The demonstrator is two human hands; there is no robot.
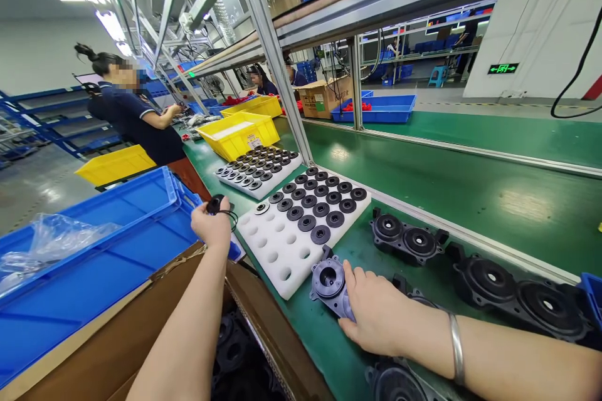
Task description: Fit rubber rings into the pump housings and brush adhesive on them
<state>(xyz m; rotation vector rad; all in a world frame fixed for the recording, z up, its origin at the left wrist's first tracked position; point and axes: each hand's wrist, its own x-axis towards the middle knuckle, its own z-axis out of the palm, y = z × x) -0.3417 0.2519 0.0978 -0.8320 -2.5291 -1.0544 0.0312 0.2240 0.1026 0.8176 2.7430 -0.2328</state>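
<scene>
My left hand (pixel 211 223) is raised at the left edge of the bench, its fingers closed on a small black round part (pixel 215 203). Thin black rings (pixel 231 218) hang at those fingers. Beside it lies a white foam tray (pixel 263 272) with rows of black discs (pixel 321 209) and several bare holes at its near left. My right hand (pixel 371 310) is wrapped over a dark grey twin-chamber housing (pixel 328 280) on the green bench, just in front of the tray. One round opening of that housing shows; the hand covers the rest.
More black housings (pixel 407 238) lie along the right of the bench. An open cardboard box (pixel 263 319) with dark parts stands below my arms, beside a blue bin (pixel 94 213). Behind are a second disc tray (pixel 256 169), a yellow bin (pixel 239 135) and a metal post (pixel 282 75). A co-worker (pixel 136 119) stands at left.
</scene>
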